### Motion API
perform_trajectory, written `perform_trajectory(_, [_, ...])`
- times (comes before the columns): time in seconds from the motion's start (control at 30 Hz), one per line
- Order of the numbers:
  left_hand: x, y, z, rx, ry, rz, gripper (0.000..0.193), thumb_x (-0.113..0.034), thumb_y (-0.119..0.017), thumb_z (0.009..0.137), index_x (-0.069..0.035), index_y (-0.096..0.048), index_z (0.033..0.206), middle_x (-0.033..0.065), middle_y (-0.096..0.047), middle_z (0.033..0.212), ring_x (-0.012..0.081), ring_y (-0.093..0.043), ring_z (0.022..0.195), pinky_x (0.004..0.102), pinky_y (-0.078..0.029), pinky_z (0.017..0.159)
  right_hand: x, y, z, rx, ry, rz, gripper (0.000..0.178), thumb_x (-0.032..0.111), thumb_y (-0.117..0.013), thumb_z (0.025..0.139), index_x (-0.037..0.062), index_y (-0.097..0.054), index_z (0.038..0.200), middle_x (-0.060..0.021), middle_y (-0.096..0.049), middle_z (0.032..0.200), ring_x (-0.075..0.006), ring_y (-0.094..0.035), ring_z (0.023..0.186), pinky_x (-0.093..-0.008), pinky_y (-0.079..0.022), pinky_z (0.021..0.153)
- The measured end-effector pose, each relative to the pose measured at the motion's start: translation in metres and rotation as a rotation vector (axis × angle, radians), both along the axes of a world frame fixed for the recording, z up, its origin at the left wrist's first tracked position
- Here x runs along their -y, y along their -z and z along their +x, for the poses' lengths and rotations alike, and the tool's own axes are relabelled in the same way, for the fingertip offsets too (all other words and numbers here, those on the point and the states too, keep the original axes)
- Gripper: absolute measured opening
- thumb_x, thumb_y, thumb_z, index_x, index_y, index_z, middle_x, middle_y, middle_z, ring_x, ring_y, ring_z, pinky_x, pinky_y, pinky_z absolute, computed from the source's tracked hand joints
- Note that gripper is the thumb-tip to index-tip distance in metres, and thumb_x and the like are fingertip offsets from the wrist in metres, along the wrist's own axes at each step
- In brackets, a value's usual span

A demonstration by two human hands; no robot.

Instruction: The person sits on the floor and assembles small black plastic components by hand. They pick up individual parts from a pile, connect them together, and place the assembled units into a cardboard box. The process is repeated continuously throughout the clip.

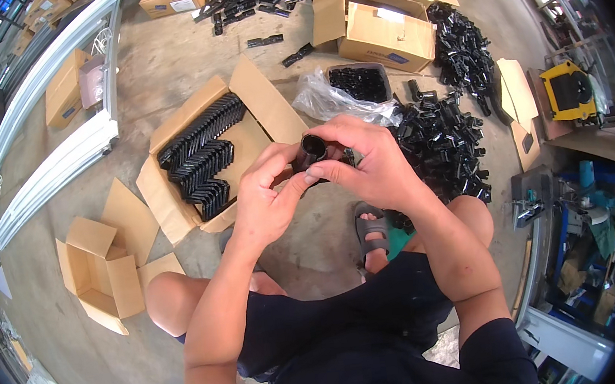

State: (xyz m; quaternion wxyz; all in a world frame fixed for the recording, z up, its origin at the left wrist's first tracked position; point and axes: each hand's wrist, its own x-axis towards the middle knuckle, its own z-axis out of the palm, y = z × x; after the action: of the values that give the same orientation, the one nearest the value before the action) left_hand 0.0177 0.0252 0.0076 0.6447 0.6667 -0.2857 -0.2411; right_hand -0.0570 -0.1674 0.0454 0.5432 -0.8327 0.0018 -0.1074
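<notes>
1. The left hand (266, 192) is clamped on a black tube (313, 145), gripping its left side with thumb and fingers.
2. The right hand (373, 159) is clamped on the same tube from the right; the two thumb tips come together at its near side.
3. The tube is held off the floor (305, 245), in front of the person's knees, its round mouth facing the camera. The hands hide much of its body.
4. Just beyond the left hand, a carton (273, 104) holds black parts (199, 162) nested in zigzag rows along its left side.
5. Beyond the right hand, a loose heap (441, 144) of black pieces lies on the floor.
6. A clear bag (328, 98) lies beside a bin (388, 78) full of small black pieces, beyond the hands.
7. A smaller carton (126, 286), flaps spread, sits to the left of the person's knee.
</notes>
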Motion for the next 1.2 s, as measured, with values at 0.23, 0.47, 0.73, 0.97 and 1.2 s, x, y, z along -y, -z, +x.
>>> perform_trajectory(0.23, [0.001, -0.009, 0.001, -0.065, 0.031, -0.008, 0.035, 0.002, -0.07, 0.093, 0.003, -0.066, 0.127, 0.0105, -0.069, 0.114, 0.0172, -0.068, 0.102, 0.0329, -0.056, 0.092, 0.0, 0.001, 0.0, 0.026, 0.006, 0.067, 0.033, 0.008, -0.082, 0.084, -0.0007, -0.071, 0.114, -0.0074, -0.065, 0.09, -0.0143, -0.063, 0.074, -0.0287, -0.053, 0.069])
perform_trajectory(0.47, [-0.005, -0.016, 0.004, -0.078, 0.099, 0.07, 0.033, -0.002, -0.072, 0.094, 0.005, -0.066, 0.125, 0.0099, -0.072, 0.106, 0.0147, -0.068, 0.098, 0.0311, -0.056, 0.091, 0.005, -0.004, -0.001, -0.029, -0.076, 0.115, 0.042, 0.005, -0.081, 0.084, 0.0019, -0.07, 0.124, -0.0066, -0.066, 0.094, -0.0149, -0.064, 0.081, -0.0297, -0.053, 0.075])
perform_trajectory(0.73, [-0.031, 0.015, 0.011, -0.698, 0.701, -0.205, 0.035, -0.015, -0.078, 0.093, 0.005, -0.069, 0.12, 0.005, -0.074, 0.101, 0.01, -0.065, 0.093, 0.0273, -0.052, 0.083, 0.013, -0.024, -0.008, -0.138, -0.601, 0.35, 0.058, 0.024, -0.089, 0.078, 0.0004, -0.07, 0.129, -0.0103, -0.071, 0.102, -0.0215, -0.065, 0.093, -0.0332, -0.05, 0.081])
perform_trajectory(0.97, [-0.017, 0.008, -0.014, -0.983, 1.047, -0.475, 0.041, -0.022, -0.078, 0.093, 0.008, -0.07, 0.119, 0.0169, -0.075, 0.112, 0.0248, -0.073, 0.102, 0.0355, -0.056, 0.095, -0.005, -0.046, -0.021, -0.073, -0.716, 0.292, 0.048, 0.034, -0.088, 0.078, 0.0032, -0.075, 0.112, -0.0073, -0.071, 0.091, -0.0204, -0.066, 0.072, -0.0309, -0.049, 0.063])
perform_trajectory(1.2, [-0.012, -0.008, 0.013, -0.545, 0.488, -0.258, 0.042, -0.028, -0.073, 0.099, 0.0, -0.067, 0.13, 0.0066, -0.073, 0.118, 0.0121, -0.065, 0.11, 0.0313, -0.05, 0.101, 0.017, -0.047, -0.025, 0.021, -0.342, -0.11, 0.048, 0.029, -0.093, 0.073, 0.0074, -0.073, 0.111, -0.0037, -0.066, 0.084, -0.0145, -0.056, 0.064, -0.0281, -0.046, 0.059])
